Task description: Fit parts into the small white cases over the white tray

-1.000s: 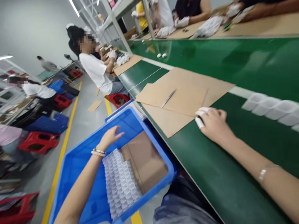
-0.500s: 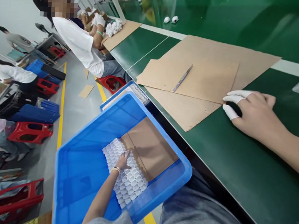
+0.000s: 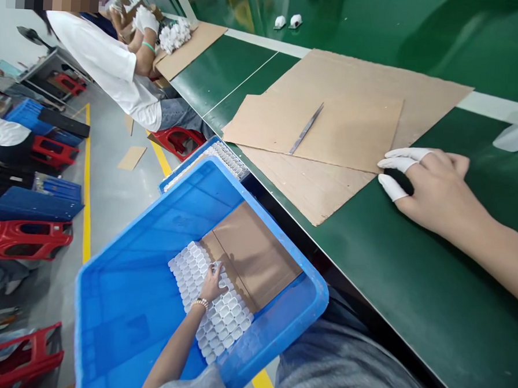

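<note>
The left hand (image 3: 212,286) had been lowered to the plastic cups (image 3: 226,318) in the blue bin (image 3: 119,279), placing them within reach, fingers parted, while the right hand (image 3: 439,189) was kept loosely curled at the cardboard (image 3: 353,132); neither hold could be confirmed.

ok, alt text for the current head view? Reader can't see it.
A person's left hand is down in a blue bin, at rows of translucent pieces. The right hand, its fingers partly covered in white, is at a corner of overlapping cardboard sheets on a green bench, tweezers lying on top.
</note>
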`<action>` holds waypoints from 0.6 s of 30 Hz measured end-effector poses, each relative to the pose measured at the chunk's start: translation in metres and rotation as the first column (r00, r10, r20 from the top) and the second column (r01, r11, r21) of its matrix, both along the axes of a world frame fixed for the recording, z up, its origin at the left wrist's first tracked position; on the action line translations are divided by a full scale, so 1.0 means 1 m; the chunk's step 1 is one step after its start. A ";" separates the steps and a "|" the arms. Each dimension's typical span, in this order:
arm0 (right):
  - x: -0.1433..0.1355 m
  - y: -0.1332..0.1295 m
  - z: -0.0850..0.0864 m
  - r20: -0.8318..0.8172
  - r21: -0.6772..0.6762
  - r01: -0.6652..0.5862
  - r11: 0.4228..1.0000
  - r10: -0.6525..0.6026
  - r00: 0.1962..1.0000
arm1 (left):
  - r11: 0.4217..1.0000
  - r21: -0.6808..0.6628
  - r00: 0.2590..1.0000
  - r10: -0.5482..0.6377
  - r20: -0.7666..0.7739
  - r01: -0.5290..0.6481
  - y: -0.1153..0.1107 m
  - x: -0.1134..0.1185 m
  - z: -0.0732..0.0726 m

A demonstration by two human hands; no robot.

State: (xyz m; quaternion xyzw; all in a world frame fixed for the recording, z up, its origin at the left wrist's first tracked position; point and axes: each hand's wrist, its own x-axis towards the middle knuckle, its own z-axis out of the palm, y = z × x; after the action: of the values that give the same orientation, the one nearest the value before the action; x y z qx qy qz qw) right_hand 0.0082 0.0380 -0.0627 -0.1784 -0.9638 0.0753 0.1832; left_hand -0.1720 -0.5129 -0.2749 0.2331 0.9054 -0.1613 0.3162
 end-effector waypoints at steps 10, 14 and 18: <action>0.000 -0.002 0.003 0.012 -0.034 0.003 0.999 -0.003 1.000 | 0.984 -0.174 0.994 -0.026 0.107 0.044 0.014 0.008 0.015; -0.003 0.000 -0.003 -0.069 -0.035 -0.036 0.999 0.033 0.997 | 0.966 -0.206 0.967 -0.108 0.230 0.157 0.040 0.008 0.044; -0.004 -0.009 0.002 -0.052 -0.014 -0.010 1.000 0.009 0.999 | 0.829 0.049 0.675 -0.487 0.554 0.558 0.138 -0.032 0.077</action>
State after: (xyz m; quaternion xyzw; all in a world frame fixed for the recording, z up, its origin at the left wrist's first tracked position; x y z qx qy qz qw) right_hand 0.0044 0.0290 -0.0605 -0.1731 -0.9590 0.0877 0.2063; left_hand -0.2038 -0.3752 -0.1980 0.4979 0.6602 -0.2279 0.5141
